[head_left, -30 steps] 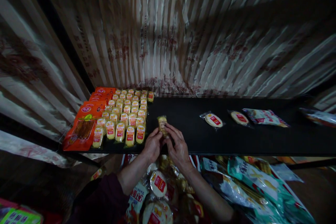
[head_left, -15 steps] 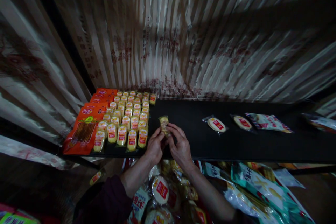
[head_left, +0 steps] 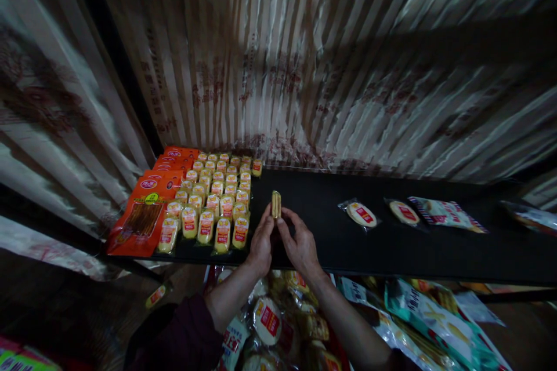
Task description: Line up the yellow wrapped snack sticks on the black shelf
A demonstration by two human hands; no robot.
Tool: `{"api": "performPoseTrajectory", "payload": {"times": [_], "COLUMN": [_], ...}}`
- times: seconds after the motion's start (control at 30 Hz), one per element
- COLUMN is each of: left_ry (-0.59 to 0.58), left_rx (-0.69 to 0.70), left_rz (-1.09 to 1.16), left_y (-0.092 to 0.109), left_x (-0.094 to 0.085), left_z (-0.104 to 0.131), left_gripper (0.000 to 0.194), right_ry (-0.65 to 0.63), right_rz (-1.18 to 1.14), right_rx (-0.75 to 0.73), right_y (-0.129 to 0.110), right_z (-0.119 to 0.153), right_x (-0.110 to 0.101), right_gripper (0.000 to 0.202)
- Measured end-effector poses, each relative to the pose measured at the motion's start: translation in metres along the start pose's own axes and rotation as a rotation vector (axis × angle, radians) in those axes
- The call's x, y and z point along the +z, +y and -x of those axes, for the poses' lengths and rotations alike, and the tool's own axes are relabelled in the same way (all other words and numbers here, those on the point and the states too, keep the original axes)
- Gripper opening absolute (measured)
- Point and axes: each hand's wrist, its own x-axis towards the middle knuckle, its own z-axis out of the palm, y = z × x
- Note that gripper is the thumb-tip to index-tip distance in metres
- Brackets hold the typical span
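Observation:
Between the fingertips of both hands, a small wrapped snack (head_left: 276,204) stands on edge above the black shelf, its narrow side facing me. My left hand (head_left: 261,242) pinches it from the left and below. From the right, my right hand (head_left: 299,240) holds it with thumb and fingers. Rows of yellow snack packs (head_left: 206,226) with red and white labels stand on the shelf, left of my hands. Beside them at the far left lie overlapping orange bags (head_left: 143,211).
On the shelf (head_left: 313,191) to the right lie two round wrapped crackers (head_left: 362,214), a striped packet (head_left: 447,213) and another packet. Below the shelf's front edge are loose snacks (head_left: 267,320) and green bags (head_left: 439,313). A pleated curtain (head_left: 278,69) hangs behind.
The snack has turned from showing its broad face to showing its narrow side. My fingers have shifted round it, and my right fingers no longer cover its front. The view has moved slightly.

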Motion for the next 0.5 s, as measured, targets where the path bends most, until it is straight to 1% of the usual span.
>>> {"api": "performPoseTrajectory", "payload": {"times": [0.07,0.17,0.27,0.37,0.5], "left_ry": [-0.010,-0.006,0.033,0.104,0.122], "left_rx": [0.042,0.106,0.193,0.249,0.269], "left_rz": [-0.048,-0.175,-0.333,-0.458,-0.478], "left_y": [0.001,0.004,0.008,0.010,0.009], "left_x": [-0.002,-0.004,-0.002,0.001,0.003], "left_z": [-0.001,-0.001,0.000,0.000,0.000], "left_gripper": [0.049,0.048,0.045,0.041,0.040], "right_ry": [-0.011,-0.039,-0.064,-0.066,-0.051], "right_rz": [-0.060,-0.238,-0.386,-0.393,-0.366], "right_rx": [0.059,0.130,0.203,0.231,0.219], "right_y": [-0.002,-0.001,0.004,0.013,0.027], "right_z": [-0.002,-0.006,-0.010,-0.014,-0.019], "right_x": [0.002,0.006,0.010,0.013,0.018], "right_gripper": [0.036,0.037,0.036,0.035,0.033]}}
